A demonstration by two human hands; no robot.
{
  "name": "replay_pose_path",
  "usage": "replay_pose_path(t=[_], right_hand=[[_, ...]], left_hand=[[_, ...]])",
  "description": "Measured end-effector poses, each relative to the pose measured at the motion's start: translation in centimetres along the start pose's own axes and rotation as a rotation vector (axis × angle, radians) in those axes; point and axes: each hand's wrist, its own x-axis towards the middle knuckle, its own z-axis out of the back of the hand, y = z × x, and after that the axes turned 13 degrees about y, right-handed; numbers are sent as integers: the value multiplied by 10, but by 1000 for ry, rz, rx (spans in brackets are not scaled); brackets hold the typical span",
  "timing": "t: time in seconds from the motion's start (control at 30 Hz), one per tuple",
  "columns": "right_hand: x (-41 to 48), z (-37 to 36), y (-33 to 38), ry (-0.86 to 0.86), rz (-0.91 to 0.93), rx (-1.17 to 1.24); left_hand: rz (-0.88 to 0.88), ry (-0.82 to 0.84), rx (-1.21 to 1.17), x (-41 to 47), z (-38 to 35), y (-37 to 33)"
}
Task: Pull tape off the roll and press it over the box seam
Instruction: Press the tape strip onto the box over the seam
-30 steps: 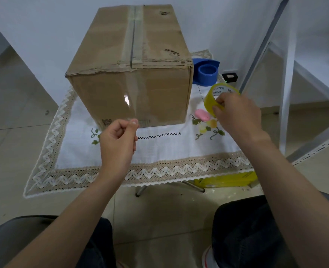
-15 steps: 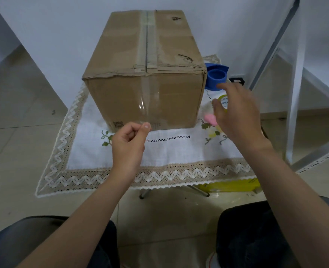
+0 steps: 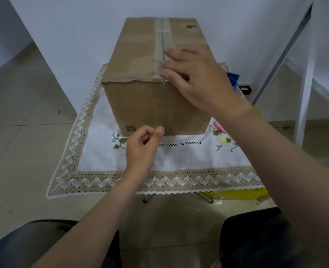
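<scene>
A brown cardboard box [image 3: 140, 60] stands on a small table covered by a white embroidered cloth [image 3: 179, 157]. Its top seam [image 3: 162, 35] runs away from me under old clear tape. My right hand [image 3: 196, 78] lies flat with straight fingers on the box top at the near edge, fingertips touching the seam. My left hand [image 3: 142, 147] is in front of the box's lower face, thumb and forefinger pinching the end of a clear tape strip [image 3: 160, 105] that runs up the front face, barely visible. The yellow tape roll [image 3: 256, 111] is mostly hidden behind my right wrist.
A blue object [image 3: 232, 78] sits behind the box at the right. A white frame [image 3: 305, 74] rises on the right beside the table. A yellow object [image 3: 237, 193] lies under the table's front edge. My knees fill the bottom corners.
My right hand let go of the yellow roll, moved left and up, and now rests flat on the box top at the seam. My left hand kept its pinch on the tape end.
</scene>
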Motion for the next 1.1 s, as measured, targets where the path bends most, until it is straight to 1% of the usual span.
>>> replay_pose_path(t=[0.07, 0.1, 0.2, 0.37, 0.57, 0.77, 0.93, 1.1], right_hand=[[10, 2, 4, 94, 24, 5], [12, 2, 4, 102, 21, 17], [11, 3, 3, 84, -7, 42], [11, -1, 4, 74, -32, 2], [12, -5, 1, 18, -9, -1], [12, -6, 2, -10, -45, 4], [6, -26, -2, -164, -13, -115], [0, -46, -14, -266, 11, -407]], left_hand=[[0, 3, -7, 1, 0, 1], [-1, 5, -12, 1, 0, 1], [-11, 21, -25, 0, 0, 1], [-48, 29, 15, 0, 0, 2], [-34, 45, 9, 2, 0, 1], [-19, 43, -11, 3, 0, 3], [18, 57, -52, 3, -1, 2], [44, 38, -77, 4, 0, 0]])
